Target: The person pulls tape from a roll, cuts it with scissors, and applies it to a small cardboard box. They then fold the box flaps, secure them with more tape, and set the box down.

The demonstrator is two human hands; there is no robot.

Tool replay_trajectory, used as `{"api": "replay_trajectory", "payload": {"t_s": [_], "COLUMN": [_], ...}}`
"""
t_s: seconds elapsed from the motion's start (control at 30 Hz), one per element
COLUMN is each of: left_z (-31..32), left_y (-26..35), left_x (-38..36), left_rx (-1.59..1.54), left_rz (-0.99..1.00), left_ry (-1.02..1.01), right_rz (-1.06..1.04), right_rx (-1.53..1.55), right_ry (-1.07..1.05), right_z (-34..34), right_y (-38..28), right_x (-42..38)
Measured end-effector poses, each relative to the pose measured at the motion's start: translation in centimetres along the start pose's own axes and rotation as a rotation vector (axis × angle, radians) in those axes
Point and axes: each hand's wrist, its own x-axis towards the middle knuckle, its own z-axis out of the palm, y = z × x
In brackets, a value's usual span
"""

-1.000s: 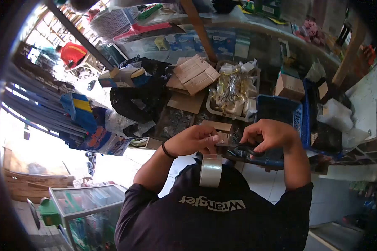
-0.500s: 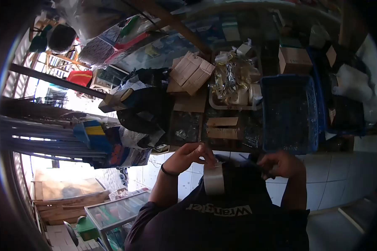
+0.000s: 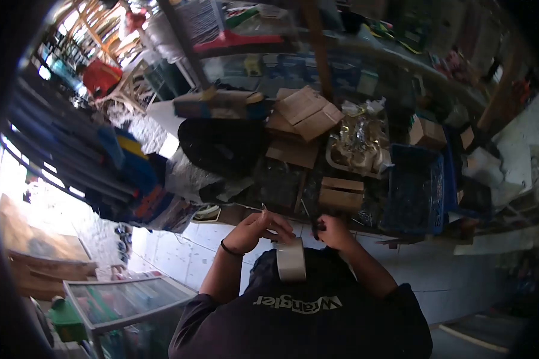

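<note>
My left hand, with a dark band at the wrist, has its fingers bent at the top edge of a wide roll of tape in front of my dark shirt. The thumb side is partly hidden, and a small pale tip stands up above the fingers. My right hand is closed around the dark handle of what looks like a pair of scissors, the thin blades pointing up toward the bench edge. Both hands are close together, just in front of the bench.
On the bench are an open cardboard box, flattened cardboard, a tray of clear plastic-wrapped items and a blue plastic basket. A black rounded item lies left. A glass case stands lower left.
My right hand has moved left, close to my left hand, bringing the scissors with it. The view has turned and shifted. The roll of tape stays by my left hand.
</note>
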Motion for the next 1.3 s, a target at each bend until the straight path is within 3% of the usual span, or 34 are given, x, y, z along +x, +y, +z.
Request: {"api": "replay_trajectory", "payload": {"t_s": [0.1, 0.23, 0.33, 0.43, 0.53, 0.63, 0.73, 0.8, 0.87, 0.93, 1.0, 1.1, 1.23, 1.3], "left_z": [-2.5, -5.1, -6.8, -7.9, -9.0, -9.6, -10.1, -10.7, -11.0, -10.9, -10.8, -11.5, -13.2, -14.4], "left_y": [-0.6, -1.4, -2.0, -2.2, -3.1, -3.7, -3.8, -4.8, -6.0, -7.1, -7.3, -7.0, -4.3, -3.7], "left_x": [-3.9, -8.1, -9.7, -10.8, -10.5, -9.4, -8.8, -8.4, -7.8, -6.9, -5.8, -4.2, -2.9, -2.4], "left_rx": [-0.027, -0.078, -0.124, -0.203, -0.230, -0.266, -0.242, -0.326, -0.414, -0.507, -0.509, -0.528, 0.079, 0.341], "left_rz": [0.065, 0.106, 0.120, 0.094, 0.135, 0.091, 0.102, 0.125, 0.118, 0.083, 0.053, -0.042, 0.127, 0.472], "left_ry": [0.094, 0.124, 0.124, 0.130, 0.038, -0.003, -0.037, -0.102, -0.142, -0.160, -0.183, -0.212, 0.212, 0.387], "right_rz": [-0.018, -0.138, -0.160, -0.296, -0.087, -0.077, 0.084, 0.226, 0.136, -0.094, 0.010, 0.115, 0.153, 0.074], "right_rx": [-0.260, -0.584, -0.717, -0.517, -0.340, -0.256, 0.030, 0.289, 0.489, 0.422, 0.146, 0.210, 0.035, -0.112], "right_ry": [0.136, 0.377, 0.374, 0.422, 0.362, 0.394, 0.202, 0.101, -0.135, -0.210, -0.264, -0.167, 0.014, 0.131], "right_z": [2.4, 6.5, 7.4, 7.3, 7.0, 7.2, 6.7, 6.2, 5.4, 6.0, 5.8, 6.3, 6.3, 6.5], "right_y": [-3.7, -1.9, -0.9, -0.7, -3.1, -5.6, -7.3, -11.9, -14.4, -16.3, -19.1, -19.0, -18.2, -17.5], "right_x": [4.9, 12.7, 14.0, 12.6, 10.0, 8.4, 4.7, 0.2, -3.8, -6.1, -6.9, -6.9, -3.5, -0.6]}}
